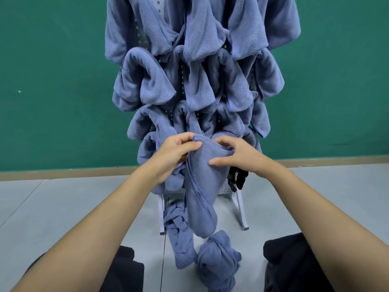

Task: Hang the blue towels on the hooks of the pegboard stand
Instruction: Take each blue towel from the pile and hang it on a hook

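Low on the white pegboard stand (240,209), a blue fleece towel (202,186) is pinched by left hand (179,153) and right hand (239,158). Upper rows (200,81) judged filled; two crumpled towels (216,256) left unhung.

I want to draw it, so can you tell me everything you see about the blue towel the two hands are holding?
The held towel is blue-grey and fluffy like terry cloth, with a stitched hem running down its front. Folded lengthwise, it hangs as one long drape before the pegboard stand. The left hand pinches its top edge; the right hand grips the bunched top. Its bottom end hangs beside the crumpled towels on the floor. Whether a hook holds it is hidden.
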### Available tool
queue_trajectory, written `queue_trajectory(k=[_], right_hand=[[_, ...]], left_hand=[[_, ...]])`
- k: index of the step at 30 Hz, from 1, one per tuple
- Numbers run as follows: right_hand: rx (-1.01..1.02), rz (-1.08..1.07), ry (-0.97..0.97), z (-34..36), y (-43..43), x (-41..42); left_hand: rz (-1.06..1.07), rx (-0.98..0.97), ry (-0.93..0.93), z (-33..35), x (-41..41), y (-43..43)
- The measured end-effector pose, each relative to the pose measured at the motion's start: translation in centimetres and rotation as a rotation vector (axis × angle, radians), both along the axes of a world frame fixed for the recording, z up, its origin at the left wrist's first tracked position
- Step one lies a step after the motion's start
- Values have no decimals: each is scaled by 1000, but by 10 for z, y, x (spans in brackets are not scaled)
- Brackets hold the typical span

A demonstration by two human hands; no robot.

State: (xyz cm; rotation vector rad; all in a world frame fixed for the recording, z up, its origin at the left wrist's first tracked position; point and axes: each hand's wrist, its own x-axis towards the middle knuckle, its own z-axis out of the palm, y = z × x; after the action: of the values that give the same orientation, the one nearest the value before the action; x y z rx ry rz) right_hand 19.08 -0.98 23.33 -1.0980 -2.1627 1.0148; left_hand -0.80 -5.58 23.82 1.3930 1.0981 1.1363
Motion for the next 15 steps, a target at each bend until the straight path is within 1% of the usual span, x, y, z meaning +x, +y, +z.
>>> queue_trajectory(k=[2,5,6,8,11,13,15], right_hand=[[4,-28,41,1,0,0],[59,-92,156,8,-1,2],[58,-90,161,9,-1,1],[49,-73,149,6,-2,-3],[42,-63,149,-1,-1,-9],[50,-61,132,-2,0,-10],[97,-88,91,-3,2,-9]], left_hand=[[39,3,27,1,-9,2],[133,-15,18,2,-20,5],[138,-19,26,1,-22,5],[91,-29,111,0,-21,3],[50,6,322,-9,-14,1],[94,83,384,-14,-9,1],[191,106,409,-16,-7,3]])
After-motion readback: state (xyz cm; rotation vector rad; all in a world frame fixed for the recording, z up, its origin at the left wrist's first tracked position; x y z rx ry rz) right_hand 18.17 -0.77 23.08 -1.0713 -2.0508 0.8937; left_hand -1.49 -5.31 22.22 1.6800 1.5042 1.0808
